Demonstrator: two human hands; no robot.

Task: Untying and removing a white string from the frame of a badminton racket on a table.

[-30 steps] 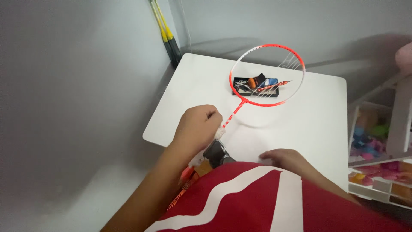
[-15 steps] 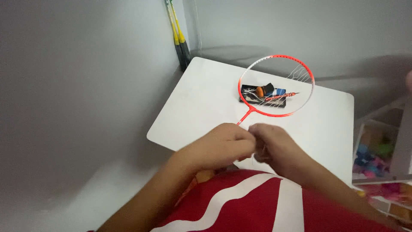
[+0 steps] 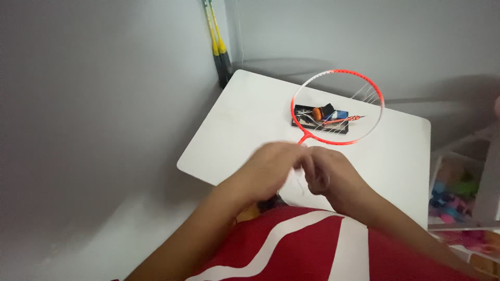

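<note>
A red and white badminton racket (image 3: 337,106) lies on the white table (image 3: 250,119), its head only partly strung. Its shaft runs toward me and disappears under my hands. My left hand (image 3: 271,166) is blurred and closed over the shaft's near end. My right hand (image 3: 327,177) touches it from the right, fingers pinched. A thin white string (image 3: 299,183) hangs between the two hands. A small black tray (image 3: 317,117) with orange and blue tools shows through the racket head.
Two more rackets with yellow and black handles (image 3: 219,47) lean in the wall corner behind the table. A shelf with colourful toys (image 3: 458,192) stands to the right. A red cloth with white stripes (image 3: 312,250) covers my lap.
My right hand came up from the table edge to meet my left at the shaft. The view shifted, so the table and racket sit further right.
</note>
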